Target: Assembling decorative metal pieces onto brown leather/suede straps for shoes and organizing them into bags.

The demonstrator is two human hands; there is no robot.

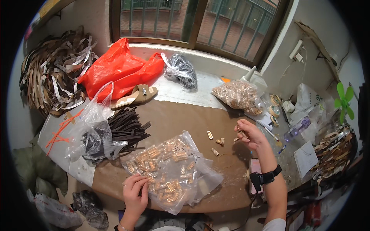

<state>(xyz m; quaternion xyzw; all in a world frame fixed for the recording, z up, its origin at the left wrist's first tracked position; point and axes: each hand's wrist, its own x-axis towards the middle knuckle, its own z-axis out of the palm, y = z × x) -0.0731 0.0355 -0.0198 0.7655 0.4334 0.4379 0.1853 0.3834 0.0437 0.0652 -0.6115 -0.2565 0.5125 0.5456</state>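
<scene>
Fingers of our right hand (248,134) are pinched together around a small gold-coloured metal buckle, lifted just above the brown desk (177,119) so that we can turn it and look at it. Our left hand (135,190) lies flat with its fingers spread loosely on the near corner of a clear plastic bag of gold buckles (169,169); it grips nothing and seems only to pin the bag so that it does not slide while pieces come out of it.

Between the bag and the right hand lie a few loose buckles (216,144), well within reach, likely set out singly for picking up one at a time. Below the right wrist, which wears a black band, a phone (255,175) rests face up at the desk's edge, out of the working patch.

Farther off, a second full bag of gold buckles (237,94) waits near the window, with a white glue bottle (252,75) behind it. To our left a bundle of dark brown straps (127,129) fans out beside a clear bag of black pieces (92,138). Beyond them sit a tan sandal (137,96), two red plastic bags (119,71) and a grey bagged bundle (181,71), pushed back as stock.
</scene>
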